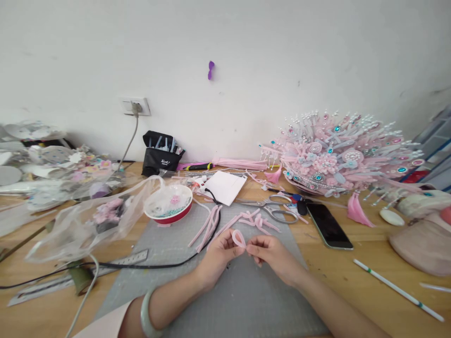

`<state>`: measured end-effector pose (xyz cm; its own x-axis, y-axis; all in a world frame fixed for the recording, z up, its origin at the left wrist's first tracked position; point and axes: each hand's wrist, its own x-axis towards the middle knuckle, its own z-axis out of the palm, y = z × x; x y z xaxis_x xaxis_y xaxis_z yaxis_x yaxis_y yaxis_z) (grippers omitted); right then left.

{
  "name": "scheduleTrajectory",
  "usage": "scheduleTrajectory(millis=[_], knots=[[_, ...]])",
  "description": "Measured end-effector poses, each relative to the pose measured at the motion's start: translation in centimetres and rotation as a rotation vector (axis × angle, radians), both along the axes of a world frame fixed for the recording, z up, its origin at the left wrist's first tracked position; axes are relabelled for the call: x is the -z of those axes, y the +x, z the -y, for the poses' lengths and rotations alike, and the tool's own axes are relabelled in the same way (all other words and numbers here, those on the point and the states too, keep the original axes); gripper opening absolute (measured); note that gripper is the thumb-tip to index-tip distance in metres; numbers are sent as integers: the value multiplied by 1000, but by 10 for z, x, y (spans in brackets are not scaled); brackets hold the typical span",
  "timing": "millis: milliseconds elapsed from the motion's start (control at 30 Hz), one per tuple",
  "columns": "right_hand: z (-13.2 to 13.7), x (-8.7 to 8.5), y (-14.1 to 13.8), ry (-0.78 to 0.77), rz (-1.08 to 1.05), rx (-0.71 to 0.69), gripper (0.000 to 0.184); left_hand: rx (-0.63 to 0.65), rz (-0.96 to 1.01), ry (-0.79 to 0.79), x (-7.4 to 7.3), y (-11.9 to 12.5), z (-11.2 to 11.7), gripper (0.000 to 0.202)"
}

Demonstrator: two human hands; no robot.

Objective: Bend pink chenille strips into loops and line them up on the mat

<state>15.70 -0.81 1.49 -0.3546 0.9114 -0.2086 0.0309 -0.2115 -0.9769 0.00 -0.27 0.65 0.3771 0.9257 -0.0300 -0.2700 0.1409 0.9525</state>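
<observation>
Pink fuzzy-looking strip (pixel 242 237), bent into a small teardrop loop, is up btwn both hands, above the grey cutting mat (pixel 229 310) on the table (pixel 327 267). Left hand (pixel 220 252): grip closed, thumb + fingers pinching the loop's side. Right hand (pixel 269 251): grip also closed, fingertips together at the loop's narrow end, prob on the strip's tail; can't tell exactly b/c fingers cover it. Main risk IMO: loop springs open or goes lopsided if either pinch slackens, as the strip looks bendy. Too hard a squeeze could kink it or flatten the fuzz. 2nd: black cable (pixel 158 266) crosses the mat just beyond the left forearm, near the loose pink strips (pixel 207 230); an arm sweep could snag it + drag stuff along. Curled pink pieces (pixel 259 220) lie just past the hands, so a knuckle could scatter them. Scissors (pixel 265 203) are behind those; blind reach = poss nick. Bowl (pixel 176 217) w/ teal beads sits off left; a bump might tip it, beads everywhere. Phone (pixel 329 225) is well apart, low risk.
</observation>
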Motion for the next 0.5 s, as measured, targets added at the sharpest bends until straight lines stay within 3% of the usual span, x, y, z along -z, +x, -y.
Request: scheduleTrajectory(millis=[500], knots=[[-1, 5, 1, -178, -74, -16, 28, 53, 19, 0, 0, 1, 3, 18]])
